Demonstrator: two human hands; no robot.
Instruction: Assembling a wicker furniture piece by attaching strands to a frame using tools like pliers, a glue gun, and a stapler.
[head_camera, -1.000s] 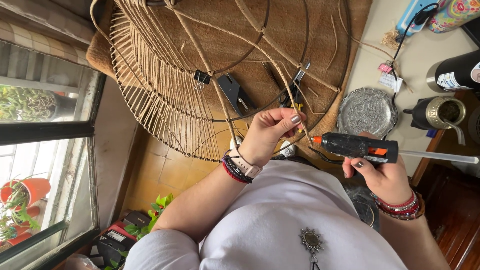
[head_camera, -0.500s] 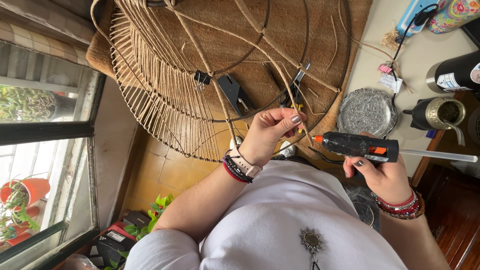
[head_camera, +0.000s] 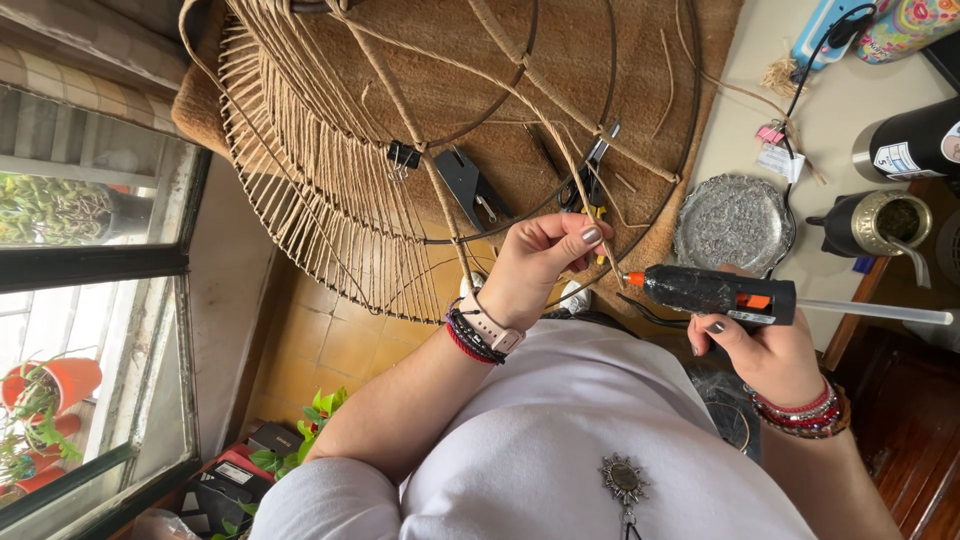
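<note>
Left hand (head_camera: 535, 265) pinched the thin, limp twine (head_camera: 590, 215) at its fingertips; right hand (head_camera: 765, 350) gripped the light glue gun (head_camera: 715, 293).

one glue gun (head_camera: 715, 293), one silver plate (head_camera: 733, 222), two hands

A small white paper tag (head_camera: 776, 160) lies on the pale tabletop beneath a pink binder clip (head_camera: 770, 133). At the right edge, a white label (head_camera: 905, 157) wraps a black bottle (head_camera: 915, 140). Bottom left, dark boxes with red edges (head_camera: 235, 480), possibly packages, sit on the floor.
</note>
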